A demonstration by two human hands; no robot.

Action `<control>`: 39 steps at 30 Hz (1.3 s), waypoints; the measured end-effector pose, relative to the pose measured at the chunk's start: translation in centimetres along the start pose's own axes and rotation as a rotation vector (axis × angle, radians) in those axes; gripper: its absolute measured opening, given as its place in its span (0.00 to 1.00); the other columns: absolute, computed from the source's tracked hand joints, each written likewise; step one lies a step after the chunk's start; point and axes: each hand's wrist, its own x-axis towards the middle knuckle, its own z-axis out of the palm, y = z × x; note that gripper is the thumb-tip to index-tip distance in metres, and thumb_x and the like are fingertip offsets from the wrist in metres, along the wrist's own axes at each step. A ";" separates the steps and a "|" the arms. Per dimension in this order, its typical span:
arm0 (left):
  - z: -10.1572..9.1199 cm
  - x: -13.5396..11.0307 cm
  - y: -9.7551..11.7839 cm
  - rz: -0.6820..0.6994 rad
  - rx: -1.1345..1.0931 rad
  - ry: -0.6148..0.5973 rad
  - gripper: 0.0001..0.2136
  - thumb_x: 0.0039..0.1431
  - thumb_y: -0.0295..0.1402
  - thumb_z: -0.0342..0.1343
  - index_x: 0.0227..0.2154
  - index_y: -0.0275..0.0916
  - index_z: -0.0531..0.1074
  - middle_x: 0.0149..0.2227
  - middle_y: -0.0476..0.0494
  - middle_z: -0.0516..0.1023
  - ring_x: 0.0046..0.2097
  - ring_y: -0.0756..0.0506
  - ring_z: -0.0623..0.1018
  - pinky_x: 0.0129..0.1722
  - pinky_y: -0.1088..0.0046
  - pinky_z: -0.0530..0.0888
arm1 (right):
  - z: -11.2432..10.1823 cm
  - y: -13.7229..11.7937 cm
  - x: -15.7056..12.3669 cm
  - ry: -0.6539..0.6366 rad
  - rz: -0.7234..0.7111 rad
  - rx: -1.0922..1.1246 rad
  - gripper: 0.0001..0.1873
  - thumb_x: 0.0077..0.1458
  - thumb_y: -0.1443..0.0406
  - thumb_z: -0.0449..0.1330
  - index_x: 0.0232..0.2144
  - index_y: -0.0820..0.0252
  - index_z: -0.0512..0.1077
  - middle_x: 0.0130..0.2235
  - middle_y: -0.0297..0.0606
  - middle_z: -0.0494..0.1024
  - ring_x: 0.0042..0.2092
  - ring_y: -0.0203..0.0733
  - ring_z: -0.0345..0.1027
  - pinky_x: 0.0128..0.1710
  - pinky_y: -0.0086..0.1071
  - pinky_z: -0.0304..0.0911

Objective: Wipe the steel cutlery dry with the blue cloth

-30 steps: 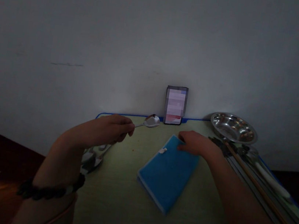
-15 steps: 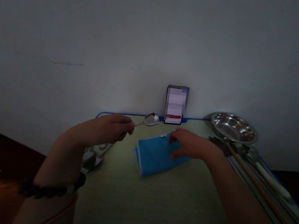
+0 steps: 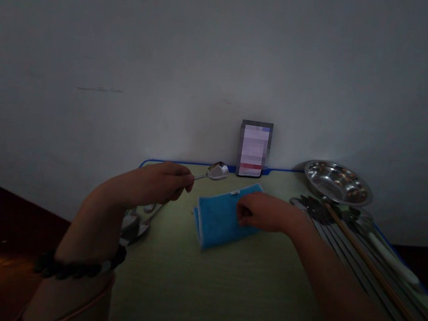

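Observation:
My left hand (image 3: 166,183) is closed around the handle of a metal spoon (image 3: 218,171), whose bowl points right, toward the back of the table. A folded blue cloth (image 3: 216,214) with a pale edge and a small white tag lies on the table between my hands. On its right part, my right hand (image 3: 264,211) has its fingers drawn together, pinching the cloth; the fingertips are partly hidden. Below my left wrist, more metal spoons (image 3: 142,229) lie partly covered by my forearm.
A phone (image 3: 254,150) leans upright against the wall behind the cloth. At the back right is a shiny metal bowl (image 3: 336,184). Several long-handled utensils (image 3: 367,256) lie along the right side of the pale table (image 3: 210,298), which has a blue edge.
My right hand's fingers, spread over the cloth before, have closed on it and come slightly lower and left. The left hand with the spoon stays nearly in place.

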 end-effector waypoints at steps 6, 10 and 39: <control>0.1 0.0 0.3 -0.009 -0.035 -0.004 0.17 0.54 0.44 0.45 0.29 0.36 0.69 0.21 0.50 0.65 0.24 0.51 0.64 0.22 0.77 0.63 | -1.4 0.8 -1.3 -0.008 -0.054 0.100 0.08 0.48 0.63 0.57 0.31 0.60 0.71 0.32 0.36 0.75 0.32 0.37 0.66 0.29 0.28 0.56; 0.1 0.0 0.2 -0.008 -0.035 0.009 0.15 0.54 0.44 0.46 0.28 0.36 0.69 0.20 0.51 0.64 0.23 0.52 0.63 0.22 0.77 0.62 | -0.9 0.8 -1.4 -0.181 0.025 0.116 0.10 0.43 0.65 0.59 0.32 0.60 0.71 0.33 0.35 0.74 0.33 0.38 0.67 0.29 0.28 0.56; 0.3 0.2 0.2 -0.035 -0.037 -0.006 0.15 0.54 0.42 0.45 0.29 0.36 0.69 0.21 0.50 0.64 0.23 0.51 0.64 0.22 0.76 0.61 | -0.5 0.1 -0.2 0.174 -0.074 0.027 0.09 0.46 0.64 0.56 0.31 0.58 0.74 0.30 0.35 0.75 0.29 0.35 0.63 0.28 0.28 0.53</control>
